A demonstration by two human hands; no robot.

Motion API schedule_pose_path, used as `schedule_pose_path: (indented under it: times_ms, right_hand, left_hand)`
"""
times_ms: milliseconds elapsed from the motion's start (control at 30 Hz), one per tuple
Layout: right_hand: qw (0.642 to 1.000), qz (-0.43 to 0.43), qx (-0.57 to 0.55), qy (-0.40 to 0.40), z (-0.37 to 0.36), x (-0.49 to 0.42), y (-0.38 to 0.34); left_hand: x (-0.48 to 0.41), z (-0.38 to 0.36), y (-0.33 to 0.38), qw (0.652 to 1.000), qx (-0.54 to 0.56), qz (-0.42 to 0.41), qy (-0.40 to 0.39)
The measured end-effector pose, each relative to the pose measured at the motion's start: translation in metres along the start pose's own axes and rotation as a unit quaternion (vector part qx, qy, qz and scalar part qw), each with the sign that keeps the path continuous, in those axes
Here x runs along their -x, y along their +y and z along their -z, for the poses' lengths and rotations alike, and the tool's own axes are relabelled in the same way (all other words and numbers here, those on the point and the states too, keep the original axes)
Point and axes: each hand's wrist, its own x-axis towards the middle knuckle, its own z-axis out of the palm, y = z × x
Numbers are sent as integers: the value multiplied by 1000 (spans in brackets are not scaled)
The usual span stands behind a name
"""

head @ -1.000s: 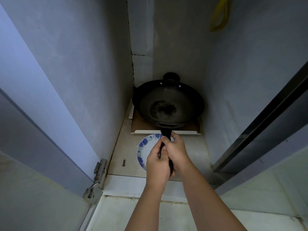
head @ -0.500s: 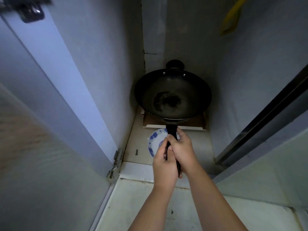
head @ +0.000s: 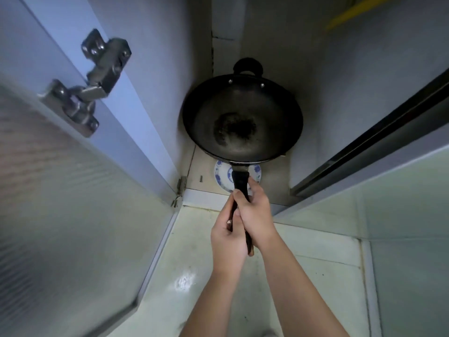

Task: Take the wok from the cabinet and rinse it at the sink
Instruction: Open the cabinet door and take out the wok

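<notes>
In the cabinet [head: 340, 81], black wok [head: 243, 120], left hand [head: 227, 237] and right hand [head: 255, 215] clamped on its handle [head: 240, 181], blue plate [head: 221, 175] under the wok, hinge [head: 90, 79] to its left.

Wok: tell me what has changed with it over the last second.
The wok has been lifted and drawn out toward the person; its rim now overlaps the blue-and-white plate. Nothing was taken or released: the left hand and right hand keep their grip on the handle. The plate and the screw stay on the cabinet floor.
</notes>
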Motion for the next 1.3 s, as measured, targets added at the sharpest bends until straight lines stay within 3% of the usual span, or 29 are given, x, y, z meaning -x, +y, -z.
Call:
schedule_pose_path:
  times_ms: [533,933,1300]
  right_hand:
    - [995,-79,-15,-57,18,125,-90]
    - [997,-68,17,-45,21,206,-91]
    - [997,-68,27,5,-6,330,-66]
  left_hand:
    - [121,14,106,996,-69,39,34]
    - [200,39,117,998,-43,48,27]
    - [304,112,120,997,-49,64,11]
